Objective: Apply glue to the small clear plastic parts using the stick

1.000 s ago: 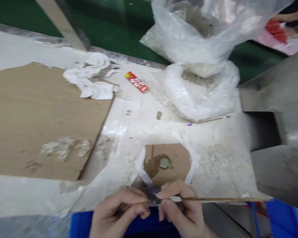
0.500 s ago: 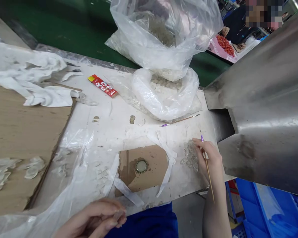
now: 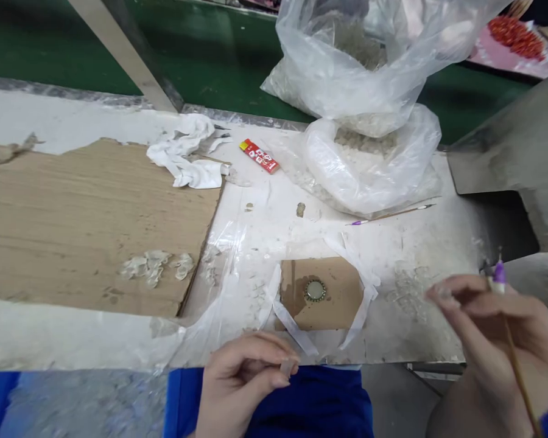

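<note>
My left hand (image 3: 244, 380) is closed at the table's front edge, pinching a small translucent piece (image 3: 286, 366) between thumb and fingertips. At the right, my right hand (image 3: 497, 334) holds a thin wooden-handled tool with a purple collar (image 3: 498, 274), its fine tip pointing up. Thumb and forefinger of the same hand also pinch a small clear piece (image 3: 445, 294). Between the hands lies a small cardboard sheet (image 3: 335, 310), wet in patches and edged with white strips. On it sits a round pale disc with a dark beaded rim (image 3: 315, 291). Loose clear pieces (image 3: 408, 292) lie beside my right hand.
Two plastic bags (image 3: 369, 176) (image 3: 329, 91) of small pieces stand at the back. A similar purple-ended tool (image 3: 393, 215) and a red packet (image 3: 259, 156) lie before them. Left is a large cardboard sheet (image 3: 86, 213) with a white cloth (image 3: 187, 152). Metal housing (image 3: 497, 164) bounds the right.
My right hand has lifted off the pile of clear pieces, toward me and rightward, now with a clear piece in its fingertips. The left still pinches its piece. The camera view has turned left.
</note>
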Demonstrator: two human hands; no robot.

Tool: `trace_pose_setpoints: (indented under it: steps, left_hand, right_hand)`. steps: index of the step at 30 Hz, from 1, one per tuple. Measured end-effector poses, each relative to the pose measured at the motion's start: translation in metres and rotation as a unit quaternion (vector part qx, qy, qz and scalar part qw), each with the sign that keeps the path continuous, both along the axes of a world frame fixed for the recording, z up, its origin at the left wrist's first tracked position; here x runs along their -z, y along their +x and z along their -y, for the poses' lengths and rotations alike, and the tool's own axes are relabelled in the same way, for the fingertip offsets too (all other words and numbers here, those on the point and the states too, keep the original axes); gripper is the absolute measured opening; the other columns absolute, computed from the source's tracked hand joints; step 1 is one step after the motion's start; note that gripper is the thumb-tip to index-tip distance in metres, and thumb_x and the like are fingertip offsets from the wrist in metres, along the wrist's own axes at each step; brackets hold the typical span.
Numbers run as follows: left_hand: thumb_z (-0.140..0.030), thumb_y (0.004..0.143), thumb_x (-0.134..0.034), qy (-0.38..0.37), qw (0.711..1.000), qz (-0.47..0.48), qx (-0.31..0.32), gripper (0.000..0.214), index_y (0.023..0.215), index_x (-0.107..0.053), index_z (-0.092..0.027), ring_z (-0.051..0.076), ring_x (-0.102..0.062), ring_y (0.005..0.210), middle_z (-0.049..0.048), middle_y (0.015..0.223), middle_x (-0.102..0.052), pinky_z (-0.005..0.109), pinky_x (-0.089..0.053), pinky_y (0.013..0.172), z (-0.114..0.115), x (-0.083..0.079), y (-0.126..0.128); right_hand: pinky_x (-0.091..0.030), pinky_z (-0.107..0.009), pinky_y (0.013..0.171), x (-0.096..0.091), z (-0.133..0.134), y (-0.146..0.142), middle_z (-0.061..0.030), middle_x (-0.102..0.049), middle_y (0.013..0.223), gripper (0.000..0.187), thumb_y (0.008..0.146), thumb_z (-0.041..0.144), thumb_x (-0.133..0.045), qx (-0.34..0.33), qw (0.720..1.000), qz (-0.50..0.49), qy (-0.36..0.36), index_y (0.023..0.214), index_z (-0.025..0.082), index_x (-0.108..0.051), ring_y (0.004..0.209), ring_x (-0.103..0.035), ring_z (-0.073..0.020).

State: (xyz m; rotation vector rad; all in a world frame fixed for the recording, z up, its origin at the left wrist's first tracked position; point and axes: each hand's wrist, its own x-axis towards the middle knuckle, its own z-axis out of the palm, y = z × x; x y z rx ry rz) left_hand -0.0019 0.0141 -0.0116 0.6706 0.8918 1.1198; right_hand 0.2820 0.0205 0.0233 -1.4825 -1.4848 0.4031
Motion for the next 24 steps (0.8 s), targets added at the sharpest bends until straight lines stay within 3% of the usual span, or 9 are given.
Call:
trace_pose_setpoints:
  steps: [2, 3, 8, 12, 16, 18, 20, 21, 24]
  left_hand:
    - [-0.024, 0.077, -0.095, 0.018, 1.000, -0.009, -0.008, 0.011, 0.082, -0.089, -0.031, 0.021, -0.077, 0.066, 0.0045, 0.073, -0.085, 0.026, -0.059, 0.061, 0.001, -0.003, 0.004]
    - [-0.024, 0.077, -0.095, 0.032, 0.999, -0.013, -0.008, 0.011, 0.083, -0.089, -0.032, 0.021, -0.076, 0.066, 0.0042, 0.073, -0.085, 0.027, -0.058, 0.061, 0.002, -0.005, 0.005]
    - [-0.029, 0.082, -0.092, 0.113, 0.993, -0.039, 0.020, 0.013, 0.092, -0.089, -0.038, 0.023, -0.077, 0.062, 0.0044, 0.076, -0.088, 0.031, -0.056, 0.061, -0.003, -0.011, 0.009]
    - [-0.036, 0.085, -0.088, 0.162, 0.984, -0.052, 0.060, 0.017, 0.100, -0.088, -0.043, 0.023, -0.077, 0.055, 0.0046, 0.072, -0.087, 0.030, -0.055, 0.056, -0.008, -0.012, 0.008]
    - [-0.026, 0.086, -0.087, 0.196, 0.973, -0.063, 0.108, 0.031, 0.111, -0.085, -0.044, 0.026, -0.079, 0.057, 0.0066, 0.077, -0.088, 0.031, -0.057, 0.055, -0.014, -0.014, 0.002]
    - [-0.016, 0.082, -0.089, 0.218, 0.963, -0.073, 0.139, 0.046, 0.117, -0.082, -0.044, 0.028, -0.081, 0.061, 0.0080, 0.083, -0.088, 0.033, -0.059, 0.056, -0.019, -0.016, -0.002]
    - [-0.006, 0.078, -0.090, 0.235, 0.955, -0.075, 0.168, 0.057, 0.120, -0.080, -0.042, 0.030, -0.083, 0.065, 0.0091, 0.087, -0.088, 0.033, -0.061, 0.056, -0.024, -0.018, -0.005]
    - [-0.003, 0.077, -0.090, 0.239, 0.952, -0.069, 0.176, 0.059, 0.121, -0.080, -0.041, 0.030, -0.083, 0.065, 0.0095, 0.087, -0.088, 0.033, -0.061, 0.057, -0.026, -0.019, -0.005]
    - [-0.012, 0.079, -0.091, 0.235, 0.958, -0.044, 0.156, 0.050, 0.120, -0.082, -0.039, 0.029, -0.082, 0.060, 0.0102, 0.083, -0.088, 0.033, -0.061, 0.056, -0.028, -0.022, -0.003]
  right_hand:
    - [-0.062, -0.028, 0.053, -0.008, 0.014, -0.035, 0.0007, -0.074, 0.081, 0.017, 0.092, 0.020, -0.081, -0.129, 0.977, -0.169, -0.018, 0.095, 0.029, -0.067, 0.063, -0.074, -0.0178]
    - [-0.061, -0.025, 0.048, -0.008, 0.019, -0.053, -0.0002, -0.075, 0.086, 0.015, 0.093, 0.024, -0.080, -0.197, 0.946, -0.248, -0.067, 0.097, 0.029, -0.066, 0.058, -0.074, -0.0157]
    - [-0.065, -0.025, 0.060, 0.011, 0.026, -0.104, 0.0002, -0.069, 0.097, 0.038, 0.083, 0.030, -0.090, -0.221, 0.850, -0.445, -0.174, 0.090, 0.026, -0.054, 0.058, -0.076, -0.0116]
    - [-0.063, -0.024, 0.064, 0.022, 0.027, -0.106, 0.0030, -0.065, 0.094, 0.057, 0.072, 0.037, -0.097, -0.231, 0.802, -0.502, -0.227, 0.081, 0.026, -0.042, 0.056, -0.071, -0.0079]
    - [-0.061, -0.023, 0.066, 0.023, 0.028, -0.103, 0.0025, -0.061, 0.093, 0.058, 0.072, 0.035, -0.098, -0.258, 0.773, -0.512, -0.271, 0.081, 0.027, -0.041, 0.059, -0.065, -0.0066]
    - [-0.060, -0.022, 0.066, 0.022, 0.029, -0.103, 0.0036, -0.059, 0.090, 0.057, 0.072, 0.034, -0.097, -0.264, 0.767, -0.511, -0.283, 0.081, 0.027, -0.041, 0.059, -0.064, -0.0065]
    - [-0.060, -0.022, 0.065, 0.020, 0.031, -0.102, 0.0034, -0.060, 0.089, 0.054, 0.075, 0.032, -0.096, -0.267, 0.779, -0.495, -0.276, 0.083, 0.027, -0.043, 0.060, -0.065, -0.0075]
    - [-0.061, -0.022, 0.064, 0.019, 0.031, -0.102, 0.0026, -0.062, 0.089, 0.050, 0.078, 0.032, -0.094, -0.265, 0.797, -0.477, -0.260, 0.083, 0.027, -0.045, 0.061, -0.067, -0.0085]
    - [-0.063, -0.024, 0.061, 0.017, 0.035, -0.100, -0.0009, -0.070, 0.092, 0.035, 0.085, 0.028, -0.088, -0.241, 0.884, -0.370, -0.153, 0.087, 0.027, -0.053, 0.065, -0.073, -0.0128]
